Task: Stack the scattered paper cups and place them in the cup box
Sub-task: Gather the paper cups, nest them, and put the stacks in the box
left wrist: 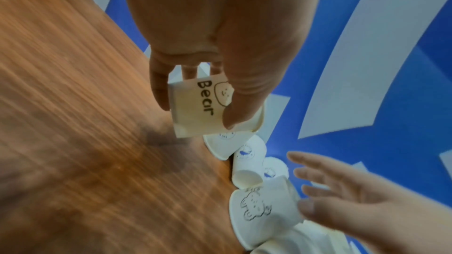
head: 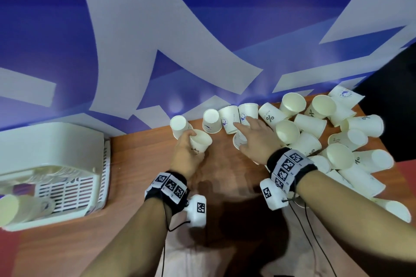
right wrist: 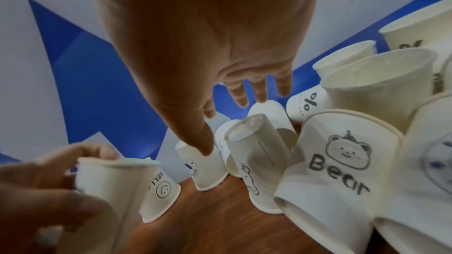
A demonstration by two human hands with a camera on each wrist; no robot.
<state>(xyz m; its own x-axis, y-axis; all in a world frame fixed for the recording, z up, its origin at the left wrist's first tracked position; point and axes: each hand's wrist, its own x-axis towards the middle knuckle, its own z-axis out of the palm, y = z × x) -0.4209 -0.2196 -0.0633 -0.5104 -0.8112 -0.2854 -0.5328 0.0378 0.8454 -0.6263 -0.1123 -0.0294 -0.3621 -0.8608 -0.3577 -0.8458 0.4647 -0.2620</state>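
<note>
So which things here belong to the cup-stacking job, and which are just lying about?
Part of the job:
- cup gripped in the left hand
- right hand, fingers spread, reaching over the loose cups
- cup box at the left, stacked cups lying at its near end

Just lying about:
- blue and white wall
- wooden table
- wrist cameras

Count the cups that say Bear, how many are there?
2. The held Bear cup is gripped in the left hand. The lying Bear cup is on its side in the heap near the right hand. Others may hide their print.
</note>
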